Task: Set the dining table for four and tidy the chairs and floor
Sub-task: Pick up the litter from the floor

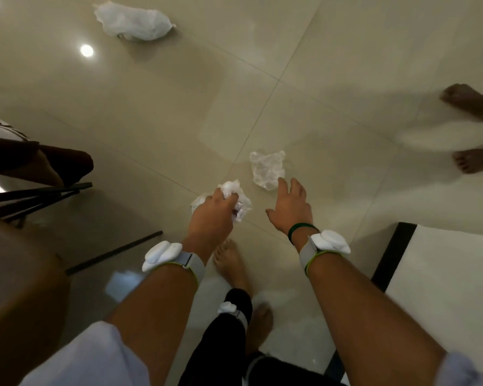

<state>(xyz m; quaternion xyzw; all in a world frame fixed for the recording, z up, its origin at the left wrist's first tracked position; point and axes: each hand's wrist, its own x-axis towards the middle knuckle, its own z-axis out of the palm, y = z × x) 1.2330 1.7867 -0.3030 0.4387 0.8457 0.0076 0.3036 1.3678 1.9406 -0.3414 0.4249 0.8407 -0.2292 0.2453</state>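
My left hand (216, 213) is closed around a crumpled white paper wad (240, 203) low over the glossy beige tiled floor (179, 107). My right hand (289, 207) hovers with fingers spread, its fingertips just short of a second crumpled white piece (267, 168) lying on the floor. A larger crumpled white plastic bag (133, 21) lies on the floor far ahead at the top left. Both wrists carry white sensor bands.
A brown chair (17, 296) with dark thin legs (39, 196) stands at the left. A white surface with a black edge (441, 274) is at the lower right. Another person's bare feet (474, 129) stand at the right edge. My own feet (232, 263) are below my hands.
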